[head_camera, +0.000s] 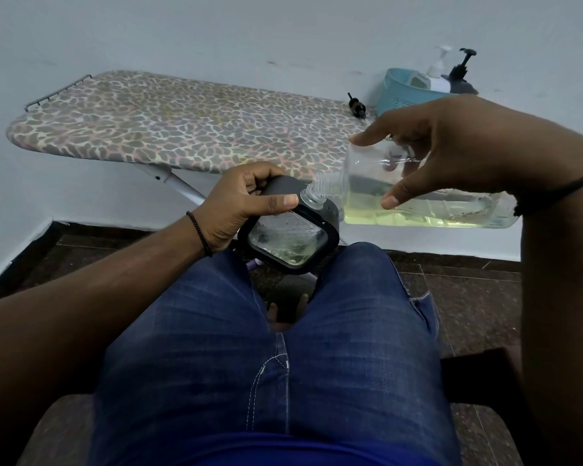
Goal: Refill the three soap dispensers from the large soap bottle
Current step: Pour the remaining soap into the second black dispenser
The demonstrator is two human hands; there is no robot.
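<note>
Two grips closed: left hand [239, 203] round square black-framed dispenser [293, 240], right hand [451, 149] round clear ribbed soap bottle [418, 203].

— What did the person wear on the arms?

— Both forearms were bare, there were no sleeves. On the wrist of the left hand [239, 203] was a bracelet of small dark beads [199, 234]. On the wrist of the right hand [451, 146] was a thin dark cord [559, 190], like a thread band.

— And the legs?

— Blue denim jeans [283, 348], a bit faded on the thighs, with pale stitching along the fly seam. At the bottom edge a strip of brighter blue cloth [317, 457] showed, probably a shirt.
</note>
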